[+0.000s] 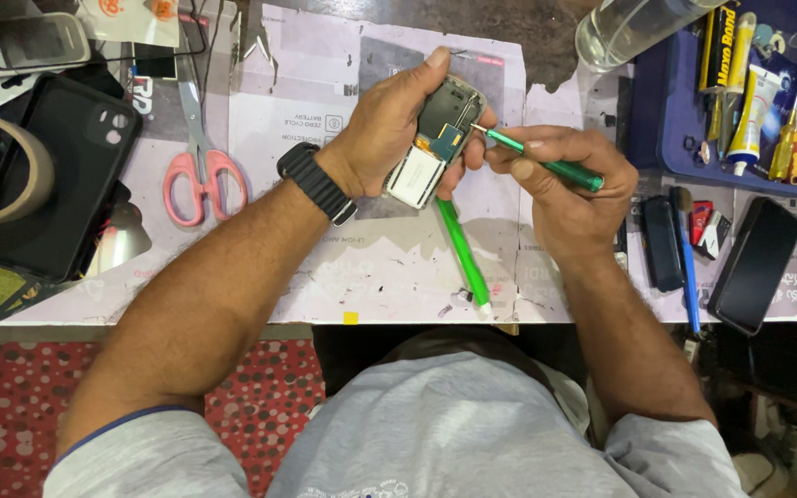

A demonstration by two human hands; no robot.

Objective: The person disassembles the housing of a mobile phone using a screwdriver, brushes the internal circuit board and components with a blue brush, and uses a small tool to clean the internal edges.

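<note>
On my screen, pink-handled steel scissors (197,152) lie at the far left on the paper-covered bench (362,267). Left of them I see a black rubbery phone case (53,175) with a square camera cut-out, and a tan tape roll (13,166) overlapping its left edge. A loose green plastic stick tool (464,255) lies near the middle, pointing toward the near edge. Far right, a clear glass jar (629,28) lies tilted beside a blue plastic tray (684,148) holding glue tubes (751,111). Nearer on the right sit a dark flat phone (755,265) and a blue-handled brush (687,258). A red dotted cloth (20,406) shows below the bench edge.
</note>
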